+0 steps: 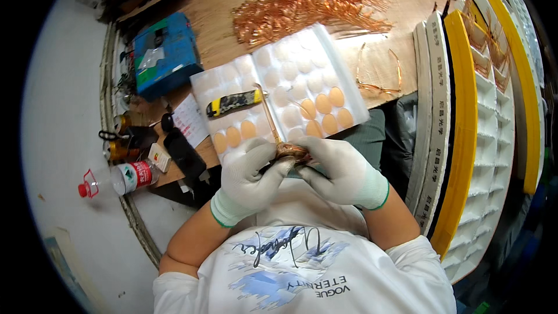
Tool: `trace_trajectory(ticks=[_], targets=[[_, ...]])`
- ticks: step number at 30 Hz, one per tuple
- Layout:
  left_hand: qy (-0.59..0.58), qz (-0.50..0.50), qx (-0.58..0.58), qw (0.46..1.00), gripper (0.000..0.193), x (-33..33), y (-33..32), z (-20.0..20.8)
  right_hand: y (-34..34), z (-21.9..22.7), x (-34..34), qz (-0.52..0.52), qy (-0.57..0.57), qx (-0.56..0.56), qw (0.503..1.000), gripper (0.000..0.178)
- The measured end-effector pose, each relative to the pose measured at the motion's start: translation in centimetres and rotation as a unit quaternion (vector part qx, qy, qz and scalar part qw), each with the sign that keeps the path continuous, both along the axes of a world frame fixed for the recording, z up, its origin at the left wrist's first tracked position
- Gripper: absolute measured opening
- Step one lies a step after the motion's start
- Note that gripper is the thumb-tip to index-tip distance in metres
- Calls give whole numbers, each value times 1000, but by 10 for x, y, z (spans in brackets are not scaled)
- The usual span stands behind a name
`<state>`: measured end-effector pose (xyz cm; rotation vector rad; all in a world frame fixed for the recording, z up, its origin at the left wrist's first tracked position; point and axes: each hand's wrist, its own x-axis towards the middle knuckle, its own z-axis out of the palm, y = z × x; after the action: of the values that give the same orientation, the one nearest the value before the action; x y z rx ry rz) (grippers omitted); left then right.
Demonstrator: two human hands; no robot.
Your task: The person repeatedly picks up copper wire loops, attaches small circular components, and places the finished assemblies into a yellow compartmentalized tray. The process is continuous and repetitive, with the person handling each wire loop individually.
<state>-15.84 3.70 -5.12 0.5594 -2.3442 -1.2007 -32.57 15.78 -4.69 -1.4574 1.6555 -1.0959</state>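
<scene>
Both my hands wear white knit gloves with green cuffs and meet in front of my chest. Between them is a copper-coloured eyeglass frame (269, 115), one long temple pointing up and away over the sheets. My left hand (251, 166) is closed on the frame's left part, and my right hand (339, 168) pinches its right part. The fingers hide most of the rims. Just beyond lie translucent sheets (356, 104) with rows of oval stickers, some tan and some pale. A yellow and camouflage utility knife (234, 103) rests on the left sheet.
Many copper-coloured eyeglass frames (302, 9) are heaped at the back; a single eyeglass frame (379, 88) lies right of the sheets. At left are a blue box (168, 58), a black phone-like object (185, 156) and a plastic bottle (135, 176). White compartment trays (485, 157) stand at right.
</scene>
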Motion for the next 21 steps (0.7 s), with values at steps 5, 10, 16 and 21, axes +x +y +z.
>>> trace_trajectory(ticks=[5, 10, 16, 21], targets=[[-38, -54, 95, 993, 21, -49, -20, -33, 1, -27, -48, -81, 172, 43, 981, 37], [-65, 226, 91, 968, 40, -122, -155, -92, 29, -112, -144, -216, 436, 105, 868, 40], [-77, 374, 436, 815, 41, -166, -286, -169, 11, -155, -177, -186, 459, 214, 842, 41], [-50, 365, 395, 841, 44, -146, -291, -163, -18, -104, -147, -205, 430, 157, 865, 42]])
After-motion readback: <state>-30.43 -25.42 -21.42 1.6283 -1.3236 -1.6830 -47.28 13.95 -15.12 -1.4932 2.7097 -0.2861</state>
